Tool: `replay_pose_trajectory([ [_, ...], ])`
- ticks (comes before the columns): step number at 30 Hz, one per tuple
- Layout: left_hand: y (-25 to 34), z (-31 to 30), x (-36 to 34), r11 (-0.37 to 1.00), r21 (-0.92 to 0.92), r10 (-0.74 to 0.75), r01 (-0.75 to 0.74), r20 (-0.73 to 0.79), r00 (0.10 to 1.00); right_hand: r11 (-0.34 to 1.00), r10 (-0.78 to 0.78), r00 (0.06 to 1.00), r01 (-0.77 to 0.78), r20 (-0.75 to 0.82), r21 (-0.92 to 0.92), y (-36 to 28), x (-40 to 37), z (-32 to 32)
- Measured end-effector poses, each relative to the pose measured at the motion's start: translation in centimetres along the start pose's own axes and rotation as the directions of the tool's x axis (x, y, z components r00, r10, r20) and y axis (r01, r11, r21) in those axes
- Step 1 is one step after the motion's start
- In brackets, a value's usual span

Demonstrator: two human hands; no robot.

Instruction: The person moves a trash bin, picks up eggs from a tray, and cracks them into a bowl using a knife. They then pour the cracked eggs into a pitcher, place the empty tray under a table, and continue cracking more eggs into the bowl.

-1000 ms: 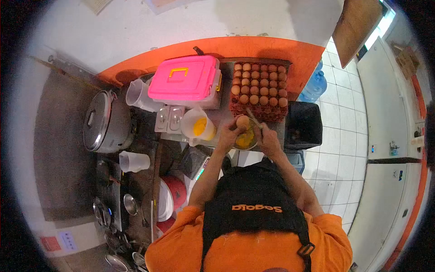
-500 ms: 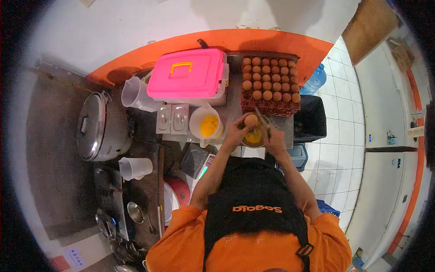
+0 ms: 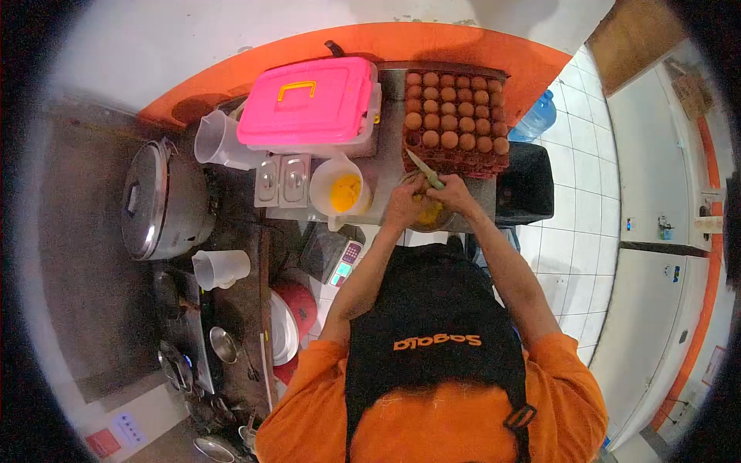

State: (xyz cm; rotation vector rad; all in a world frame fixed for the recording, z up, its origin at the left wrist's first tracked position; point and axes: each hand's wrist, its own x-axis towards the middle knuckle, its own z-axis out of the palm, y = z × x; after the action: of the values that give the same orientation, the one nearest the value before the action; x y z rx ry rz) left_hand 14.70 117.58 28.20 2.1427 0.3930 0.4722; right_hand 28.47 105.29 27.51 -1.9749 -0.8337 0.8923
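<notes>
Both my hands are close together over a bowl point(image 3: 441, 229) with yellow egg in it, at the counter's near edge. My right hand point(image 3: 457, 196) is closed on the green handle of a knife point(image 3: 423, 167), whose blade points away and to the left. My left hand point(image 3: 403, 207) is curled beside it, fingers closed around an egg that is now mostly hidden by the hands. Just to the left stands a white plastic jug point(image 3: 320, 187) with several yolks inside. Beyond the hands, brown eggs point(image 3: 466, 123) sit in stacked trays point(image 3: 463, 163).
A pink-lidded box point(image 3: 309, 108) stands at the back, with two lidded steel containers point(image 3: 281, 182) before it. Further left are a clear jug point(image 3: 216, 140), a large pot point(image 3: 158, 201) and another jug point(image 3: 221, 268). A digital scale point(image 3: 328, 253) lies below the counter edge.
My hands have come together over the bowl, and the egg between them is now mostly covered. The knife has tilted, its blade pointing further left. The whole view has shifted slightly.
</notes>
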Motion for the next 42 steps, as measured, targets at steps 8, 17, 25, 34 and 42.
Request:
replay_pose_trajectory([
  [8, -1.4, -0.9, -0.4, 0.972, 0.220, 0.051, -0.082, 0.144, 0.988, 0.890, -0.362, 0.930, 0.324, -0.067, -0.321, 0.5, -1.1, 0.0],
  [17, 4.1, -3.3, 2.5, 0.981, -0.159, -0.104, 0.106, 0.022, 0.994, 0.939, 0.133, 0.981, -0.079, -0.140, 0.336, -3.6, -3.7, -2.4],
  [25, 13.0, -1.2, 9.2, 0.937, 0.123, 0.306, -0.327, 0.159, 0.939, 0.746, 0.254, 0.800, 0.196, -0.544, 0.637, -2.9, -7.8, -7.8],
  [34, 1.6, -0.8, 12.6, 0.811, 0.509, 0.193, -0.288, 0.230, 0.954, 0.984, 0.141, 0.317, -0.150, -0.938, 0.097, 2.9, -13.4, -16.7],
  [42, -0.1, -0.6, 12.9, 0.913, -0.398, -0.087, 0.084, 0.012, 0.996, 0.992, -0.122, 0.616, 0.091, -0.778, -0.084, -0.6, -9.5, -10.1],
])
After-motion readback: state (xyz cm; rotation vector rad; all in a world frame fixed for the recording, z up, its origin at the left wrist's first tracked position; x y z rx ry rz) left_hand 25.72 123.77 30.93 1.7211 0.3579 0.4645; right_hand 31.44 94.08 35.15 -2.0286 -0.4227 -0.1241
